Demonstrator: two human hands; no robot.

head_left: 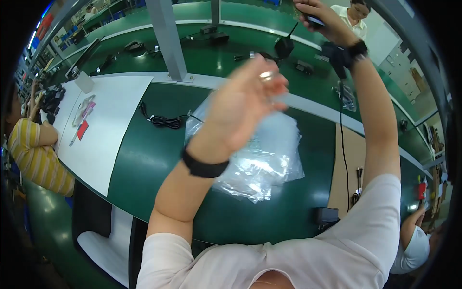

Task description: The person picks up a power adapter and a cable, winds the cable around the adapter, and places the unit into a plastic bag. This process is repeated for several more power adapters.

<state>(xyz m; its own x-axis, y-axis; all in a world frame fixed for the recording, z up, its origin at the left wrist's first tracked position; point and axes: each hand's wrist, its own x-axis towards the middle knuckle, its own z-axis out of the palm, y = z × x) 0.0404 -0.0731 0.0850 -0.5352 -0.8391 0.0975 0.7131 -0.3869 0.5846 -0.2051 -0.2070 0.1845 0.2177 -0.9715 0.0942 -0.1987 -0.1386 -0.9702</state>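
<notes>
My left hand is raised over clear plastic bags stacked on the green table. Motion blurs it, but its fingers look loosely bent and apart, with nothing seen between them. A shiny band circles one finger, and a black band is on the wrist. Up at the top right, my right hand is closed round a small dark object, mostly covered by the fingers. Beyond the left fingertips lie black adapters on the belt, including a boxy black adapter.
A grey metal post rises beyond the table. Left are a coiled black cable and a white sheet. A black cable runs down by brown cardboard; a black box sits near me. Co-workers sit at both sides.
</notes>
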